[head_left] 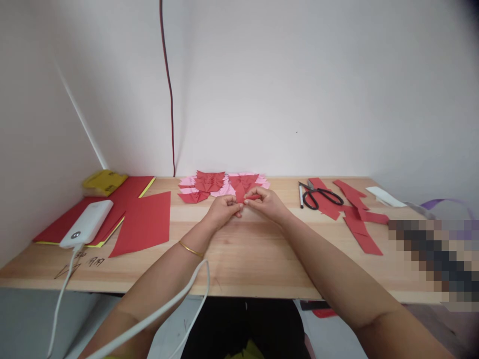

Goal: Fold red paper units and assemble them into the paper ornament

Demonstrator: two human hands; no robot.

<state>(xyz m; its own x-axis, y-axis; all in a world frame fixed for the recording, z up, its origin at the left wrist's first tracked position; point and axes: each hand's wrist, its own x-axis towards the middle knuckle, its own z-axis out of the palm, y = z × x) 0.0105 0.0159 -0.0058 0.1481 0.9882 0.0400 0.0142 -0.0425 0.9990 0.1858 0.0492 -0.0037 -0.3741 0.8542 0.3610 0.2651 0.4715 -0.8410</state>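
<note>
Both of my hands meet over the middle of the wooden table (239, 259). My left hand (223, 208) and my right hand (266, 203) pinch a small folded red paper piece (250, 197) between their fingertips, fingers closed on it. Just behind them lies a pile of folded red and pink paper shapes (217, 184) by the wall. A gold bangle sits on my left wrist.
Red paper sheets (144, 222) with yellow backing and a white power bank (87, 223) with a cable lie at the left. Black scissors (320, 195), a pen (301, 195) and red paper strips (359, 224) lie at the right. A yellow object (105, 182) sits far left.
</note>
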